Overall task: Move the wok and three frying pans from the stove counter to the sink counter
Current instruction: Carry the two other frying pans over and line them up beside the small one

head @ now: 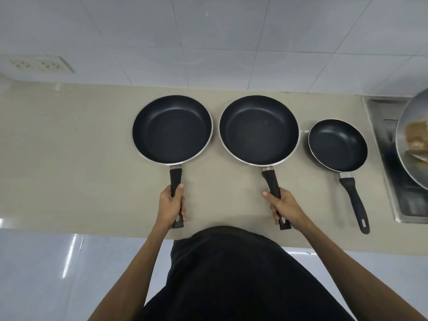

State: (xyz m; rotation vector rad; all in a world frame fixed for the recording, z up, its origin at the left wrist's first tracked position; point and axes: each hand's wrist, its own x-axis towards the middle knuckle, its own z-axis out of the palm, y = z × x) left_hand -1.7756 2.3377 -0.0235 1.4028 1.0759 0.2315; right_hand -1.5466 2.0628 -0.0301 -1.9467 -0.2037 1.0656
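Three dark non-stick frying pans stand in a row on the beige counter [69, 147], handles pointing toward me. My left hand [170, 206] grips the black handle of the left pan [172, 129]. My right hand [282, 208] is closed around the handle of the middle pan [259, 129]. The small pan [338, 145] sits to the right with nobody touching its handle. At the far right edge a silver wok [410, 144] rests on the stove [391, 181], cut off by the frame, with something brown inside it.
A white tiled wall runs behind the counter, with a double wall socket [38, 64] at the upper left. The counter's front edge lies just before my body. Bare counter stretches to the left of the pans.
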